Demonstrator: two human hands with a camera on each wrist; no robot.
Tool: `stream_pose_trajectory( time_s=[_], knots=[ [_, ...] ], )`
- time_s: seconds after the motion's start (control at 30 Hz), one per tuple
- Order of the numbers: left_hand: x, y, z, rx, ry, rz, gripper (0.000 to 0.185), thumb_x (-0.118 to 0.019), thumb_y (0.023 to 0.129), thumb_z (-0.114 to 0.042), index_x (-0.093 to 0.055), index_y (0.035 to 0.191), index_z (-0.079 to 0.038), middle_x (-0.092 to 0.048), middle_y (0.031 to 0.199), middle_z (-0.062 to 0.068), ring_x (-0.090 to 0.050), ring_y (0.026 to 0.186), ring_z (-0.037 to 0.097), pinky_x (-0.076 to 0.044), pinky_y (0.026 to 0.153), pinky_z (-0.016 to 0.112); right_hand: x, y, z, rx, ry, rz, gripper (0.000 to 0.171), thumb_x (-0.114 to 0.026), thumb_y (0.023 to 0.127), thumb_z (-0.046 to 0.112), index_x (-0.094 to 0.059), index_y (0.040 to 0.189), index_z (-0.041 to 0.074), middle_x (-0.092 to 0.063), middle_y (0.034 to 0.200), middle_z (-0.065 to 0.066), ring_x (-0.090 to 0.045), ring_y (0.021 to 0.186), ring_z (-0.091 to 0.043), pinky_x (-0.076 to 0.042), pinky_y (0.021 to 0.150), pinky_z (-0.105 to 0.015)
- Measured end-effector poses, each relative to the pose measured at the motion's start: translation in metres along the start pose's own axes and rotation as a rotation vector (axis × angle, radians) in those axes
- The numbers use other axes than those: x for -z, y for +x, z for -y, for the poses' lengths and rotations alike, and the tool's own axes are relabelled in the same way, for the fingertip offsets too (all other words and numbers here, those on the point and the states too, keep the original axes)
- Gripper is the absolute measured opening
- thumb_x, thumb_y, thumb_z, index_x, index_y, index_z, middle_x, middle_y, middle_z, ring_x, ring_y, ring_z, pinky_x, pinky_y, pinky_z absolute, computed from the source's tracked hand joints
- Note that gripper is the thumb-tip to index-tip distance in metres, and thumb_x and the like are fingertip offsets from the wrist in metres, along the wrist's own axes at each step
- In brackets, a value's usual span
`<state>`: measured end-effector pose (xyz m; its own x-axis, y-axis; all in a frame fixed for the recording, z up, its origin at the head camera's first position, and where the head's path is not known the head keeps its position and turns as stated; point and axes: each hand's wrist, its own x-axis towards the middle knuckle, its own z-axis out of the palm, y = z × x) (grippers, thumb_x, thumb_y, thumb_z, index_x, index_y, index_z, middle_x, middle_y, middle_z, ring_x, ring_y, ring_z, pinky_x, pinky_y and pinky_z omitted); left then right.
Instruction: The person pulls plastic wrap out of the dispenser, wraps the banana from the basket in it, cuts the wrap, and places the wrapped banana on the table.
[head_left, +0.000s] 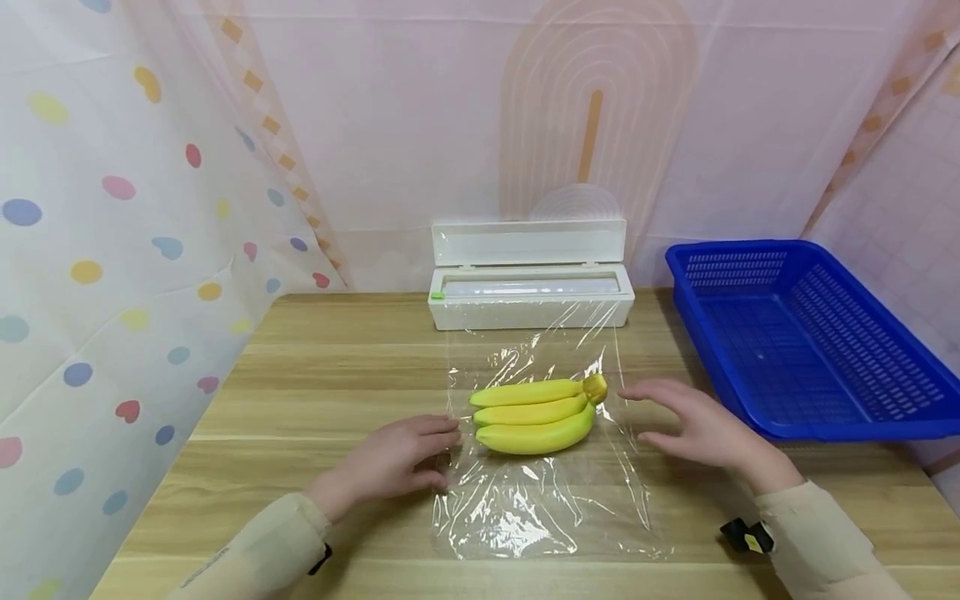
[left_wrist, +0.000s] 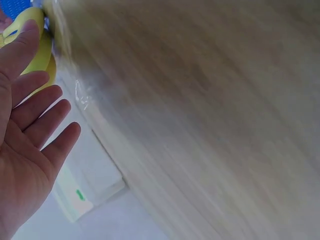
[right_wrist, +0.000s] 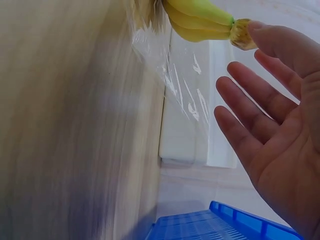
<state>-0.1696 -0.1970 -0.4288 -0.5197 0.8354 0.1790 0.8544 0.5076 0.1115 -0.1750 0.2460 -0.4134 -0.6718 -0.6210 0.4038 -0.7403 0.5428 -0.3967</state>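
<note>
Both hands, the left hand point(head_left: 393, 462) and right hand point(head_left: 697, 425), flank the bananas point(head_left: 534, 414) on the cling film point(head_left: 540, 492), fingers extended and holding nothing; wrapping appears about to begin, requiring a grip on the film edges.

Bright, even light; blurred wrist views.

My left hand point(head_left: 397, 462) reaches forward, palm down, fingers straight and slightly spread, holding nothing. My right hand point(head_left: 693, 429) mirrors it, palm down, fingers relaxed and fanned apart. Both forearms wear cream sleeves and angle inward toward each other.
</note>
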Motion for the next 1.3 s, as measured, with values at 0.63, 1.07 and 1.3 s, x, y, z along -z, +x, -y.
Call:
stream_pose_trajectory(
  time_s=[0.63,1.07,1.3],
  knots=[
    [0.012,-0.025,-0.022,-0.118,0.015,-0.085,0.05,-0.084,0.074,-0.039,-0.072,0.112,-0.009,-0.069,0.116,0.007,-0.064,0.108,0.023,-0.051,0.097,0.043,0.009,-0.027,0.014,0.199,0.039,0.022,0.053,-0.083,0.072,0.01,-0.066,0.121,0.012,-0.065,0.119,0.003,-0.058,0.111,-0.017,-0.03,0.107,-0.013],
    [0.009,-0.025,-0.034,-0.21,0.044,-0.055,0.037,-0.088,0.067,-0.031,-0.074,0.099,-0.018,-0.07,0.106,-0.006,-0.062,0.102,0.015,-0.051,0.095,0.041,-0.004,-0.046,0.026,0.266,0.04,0.053,0.052,-0.087,0.066,0.019,-0.069,0.114,0.019,-0.064,0.113,0.008,-0.058,0.104,-0.013,-0.033,0.103,-0.012],
    [0.007,-0.023,-0.036,-0.235,0.065,-0.025,0.033,-0.088,0.064,-0.022,-0.074,0.094,-0.021,-0.068,0.101,-0.01,-0.06,0.1,0.011,-0.051,0.095,0.037,-0.008,-0.052,0.03,0.261,0.011,0.097,0.054,-0.09,0.061,0.028,-0.068,0.11,0.025,-0.062,0.11,0.013,-0.057,0.102,-0.011,-0.036,0.099,-0.015]
  ],
)
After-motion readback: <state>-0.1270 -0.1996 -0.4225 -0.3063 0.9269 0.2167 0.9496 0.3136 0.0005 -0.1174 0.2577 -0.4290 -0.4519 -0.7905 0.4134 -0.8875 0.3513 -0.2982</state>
